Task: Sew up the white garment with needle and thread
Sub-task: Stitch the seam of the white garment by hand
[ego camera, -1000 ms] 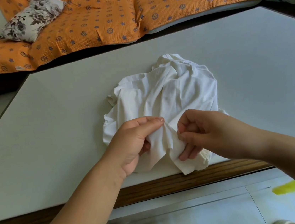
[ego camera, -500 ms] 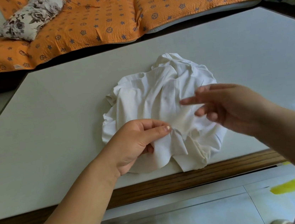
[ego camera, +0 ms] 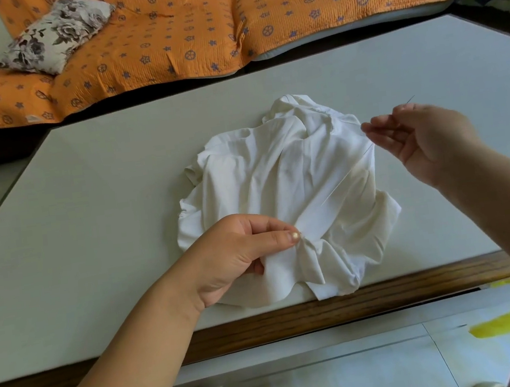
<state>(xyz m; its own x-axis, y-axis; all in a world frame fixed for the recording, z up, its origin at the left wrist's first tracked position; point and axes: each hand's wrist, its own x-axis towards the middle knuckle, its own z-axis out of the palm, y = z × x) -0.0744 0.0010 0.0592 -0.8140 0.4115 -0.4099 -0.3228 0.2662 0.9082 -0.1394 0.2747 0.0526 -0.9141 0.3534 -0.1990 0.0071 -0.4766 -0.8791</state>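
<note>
Left hand (ego camera: 235, 253) pinches garment (ego camera: 277, 174) fold, right hand (ego camera: 424, 140) pinches needle (ego camera: 411, 99): draw thread (ego camera: 347, 174) taut gently, along the seam, no puckering.

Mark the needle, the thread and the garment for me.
needle (ego camera: 410, 99), head view, the bare tip sticking out above the right hand (ego camera: 427, 140).
thread (ego camera: 346, 176), head view, middle of its straight stretch.
garment (ego camera: 277, 174), head view, flat middle of the cloth.

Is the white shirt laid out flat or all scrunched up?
Scrunched up. The white garment lies in a wrinkly heap on the table, and the left hand pinches a bunched fold.
</note>
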